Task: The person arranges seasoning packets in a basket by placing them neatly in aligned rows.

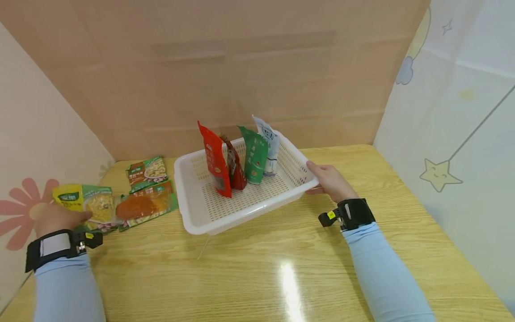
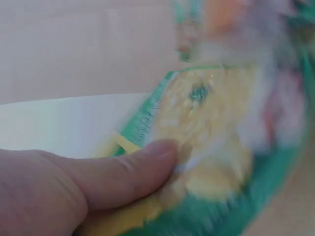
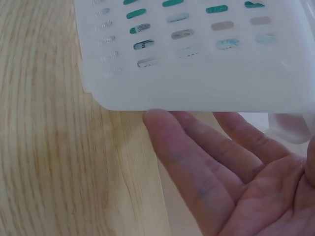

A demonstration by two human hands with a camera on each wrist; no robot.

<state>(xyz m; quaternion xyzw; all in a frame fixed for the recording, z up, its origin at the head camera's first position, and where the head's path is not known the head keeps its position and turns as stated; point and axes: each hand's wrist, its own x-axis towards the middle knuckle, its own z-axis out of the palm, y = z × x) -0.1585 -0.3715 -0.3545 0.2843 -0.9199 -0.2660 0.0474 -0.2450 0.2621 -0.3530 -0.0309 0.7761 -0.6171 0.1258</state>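
Note:
My left hand (image 1: 60,217) pinches a yellow and green food packet (image 1: 100,208) at its left end. In the left wrist view the thumb (image 2: 130,169) presses on the packet's front, which is blurred. At the right, my right hand (image 1: 333,181) grips the end of a white plastic basket (image 1: 249,213), thumb at the rim and fingers beneath. Those fingers (image 3: 197,162) show under the basket's lower edge in the right wrist view. Inside the basket stand a red pouch (image 1: 217,161), a dark red pouch (image 1: 237,172), a green pouch (image 1: 256,156) and a pale blue pouch (image 1: 271,145).
Beyond the held packet, a green and brown packet (image 1: 146,173) lies on the wooden table (image 1: 241,277). Nearer is another packet (image 1: 149,202) with an orange-brown picture. A brown wall (image 1: 249,85) stands behind, and pale printed sheets (image 1: 454,116) hang at both sides.

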